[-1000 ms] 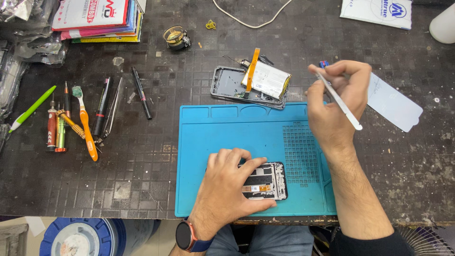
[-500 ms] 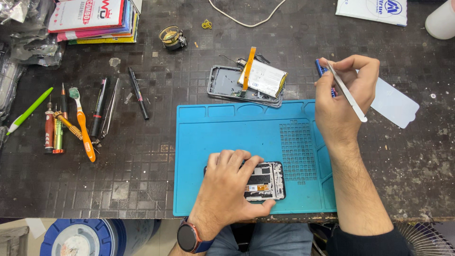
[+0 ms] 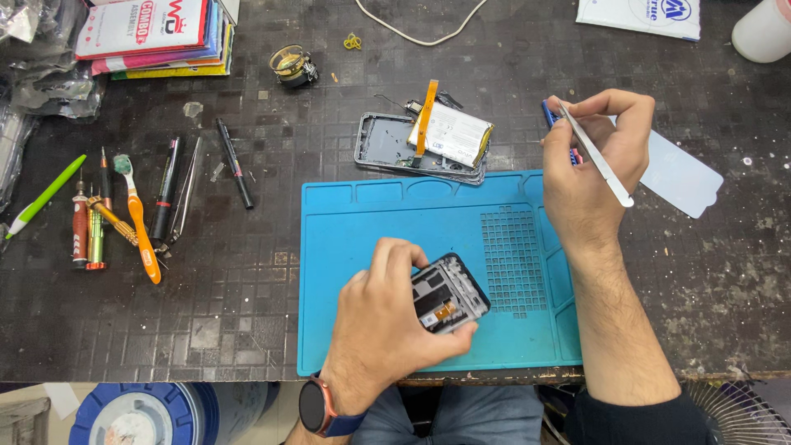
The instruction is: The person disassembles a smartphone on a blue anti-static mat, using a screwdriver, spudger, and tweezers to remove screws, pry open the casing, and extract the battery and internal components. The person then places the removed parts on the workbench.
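From my head camera, my left hand (image 3: 387, 321) clamps a dark phone frame (image 3: 449, 292), tilted, over the blue mat (image 3: 362, 222) near the tabletop's (image 3: 247, 313) front edge. My right hand (image 3: 589, 165) pinches metal tweezers (image 3: 597, 156) at the mat's far right corner. A grey phone back shell (image 3: 383, 148) carrying a battery (image 3: 449, 133) lies just behind the mat.
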Demonstrator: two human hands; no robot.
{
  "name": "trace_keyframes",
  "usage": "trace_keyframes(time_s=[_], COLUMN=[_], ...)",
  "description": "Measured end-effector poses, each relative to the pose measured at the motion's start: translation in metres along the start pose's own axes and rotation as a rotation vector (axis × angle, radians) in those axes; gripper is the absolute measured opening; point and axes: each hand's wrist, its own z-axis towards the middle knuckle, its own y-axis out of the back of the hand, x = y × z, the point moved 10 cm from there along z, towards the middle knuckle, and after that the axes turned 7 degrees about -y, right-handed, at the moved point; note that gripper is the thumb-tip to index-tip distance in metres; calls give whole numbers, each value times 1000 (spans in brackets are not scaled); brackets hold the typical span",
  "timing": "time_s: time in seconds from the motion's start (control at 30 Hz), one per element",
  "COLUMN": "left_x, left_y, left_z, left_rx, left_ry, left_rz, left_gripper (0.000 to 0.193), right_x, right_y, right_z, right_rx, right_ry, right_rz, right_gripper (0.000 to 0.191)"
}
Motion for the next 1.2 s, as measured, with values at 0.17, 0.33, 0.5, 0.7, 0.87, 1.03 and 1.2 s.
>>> trace_keyframes(time_s=[0.17, 0.33, 0.5, 0.7, 0.87, 1.03, 1.2], left_x=[25, 43, 59, 63, 49, 54, 65], left_y=[4, 7, 3, 4, -15, -33, -33], left_z=[0, -6, -23, -43, -72, -111, -122], left_rx=[-49, -262, -322, -516, -570, -480, -209], left_ry=[323, 336, 378, 318, 177, 451, 578], left_rz=[-360, -540, -486, -677, -861, -622, -130], left_gripper=[82, 73, 68, 71, 72, 97, 116], right_x=[2, 17, 11, 14, 27, 42, 23], right_y=[0, 4, 3, 1, 3, 2, -3], right_z=[0, 1, 2, 1, 3, 4, 3], right_rx=[5, -24, -13, -9, -31, -18, 37], right_ry=[-6, 85, 14, 33, 10, 40, -102], right_rz=[13, -18, -31, -61, -134, -123, -15], right_gripper=[20, 22, 24, 19, 16, 15, 17])
